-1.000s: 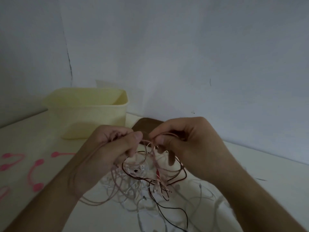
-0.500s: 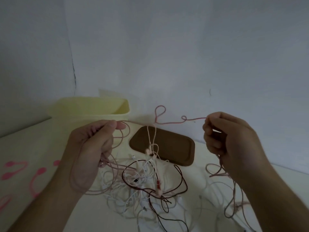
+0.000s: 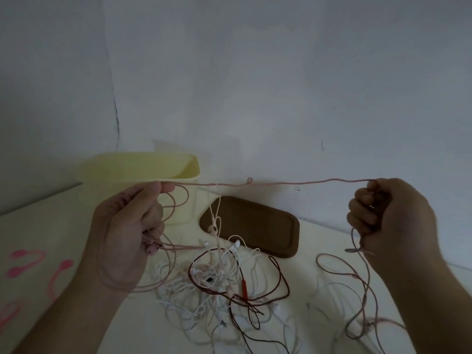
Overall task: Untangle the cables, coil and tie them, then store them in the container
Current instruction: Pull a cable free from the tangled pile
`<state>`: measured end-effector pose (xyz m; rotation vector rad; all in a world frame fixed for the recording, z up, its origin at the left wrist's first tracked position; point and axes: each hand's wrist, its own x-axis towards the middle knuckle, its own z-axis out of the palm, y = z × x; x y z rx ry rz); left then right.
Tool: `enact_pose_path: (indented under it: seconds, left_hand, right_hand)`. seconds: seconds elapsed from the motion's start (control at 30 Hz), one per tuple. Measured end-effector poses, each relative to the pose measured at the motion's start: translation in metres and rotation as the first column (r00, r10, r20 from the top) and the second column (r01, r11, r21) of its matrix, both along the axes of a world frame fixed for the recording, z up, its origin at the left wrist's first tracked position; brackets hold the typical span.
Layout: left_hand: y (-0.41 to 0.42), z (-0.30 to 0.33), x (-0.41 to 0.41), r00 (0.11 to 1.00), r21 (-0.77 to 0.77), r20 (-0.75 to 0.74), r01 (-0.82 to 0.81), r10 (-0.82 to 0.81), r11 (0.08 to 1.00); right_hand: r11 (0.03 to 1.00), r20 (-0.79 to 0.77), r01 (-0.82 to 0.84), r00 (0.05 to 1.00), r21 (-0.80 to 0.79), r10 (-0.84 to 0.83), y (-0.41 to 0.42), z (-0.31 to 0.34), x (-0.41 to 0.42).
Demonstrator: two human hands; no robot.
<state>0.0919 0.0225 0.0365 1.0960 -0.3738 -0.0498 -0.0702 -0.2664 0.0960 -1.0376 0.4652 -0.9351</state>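
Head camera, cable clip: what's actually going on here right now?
A person is working on a tangle of earphone cables. The left hand and the right hand each grip one pink cable, stretched taut between them above the table, with a small kink near its middle. The other white and dark red cables lie knotted on the table below. The yellow container and a brown tray sit behind. Nothing looks coiled or tied yet.

Dim, bluish, even lighting without glare. Soft shadows beneath cables (image 3: 229, 277) on table (image 3: 63, 226). Slight wide-angle bending at edges. Mildly soft, grainy throughout.
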Motion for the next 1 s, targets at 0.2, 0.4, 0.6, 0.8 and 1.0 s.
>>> enact_pose_path:
  seconds: [0.2, 0.4, 0.6, 0.8, 1.0]
  left_hand:
    - [0.000, 0.002, -0.002, 1.000, -0.016, 0.012, -0.002, 0.002, 1.000]
    - [-0.002, 0.004, -0.010, 0.996, 0.003, 0.077, 0.043, -0.043, 0.999]
    - [-0.009, 0.002, -0.023, 0.976, 0.090, 0.169, 0.126, -0.140, 0.988]
    - [-0.014, -0.001, -0.028, 0.959, 0.170, 0.219, 0.144, -0.179, 0.975]
    - [-0.018, -0.004, -0.035, 0.938, 0.273, 0.283, 0.120, -0.199, 0.954]
  right_hand:
    - [0.986, -0.056, 0.165, 0.985, -0.001, -0.165, -0.005, -0.003, -0.005]
    - [0.918, -0.339, 0.173, 0.892, -0.356, -0.299, -0.013, -0.011, -0.004]
    - [0.546, -0.621, -0.314, 0.532, -0.776, -0.576, -0.013, -0.035, 0.006]
    - [0.330, -0.643, -0.598, 0.440, -0.731, -0.626, -0.002, -0.064, 0.023]
    - [0.307, -0.629, -0.550, 0.691, -0.777, -0.356, 0.029, -0.051, 0.023]
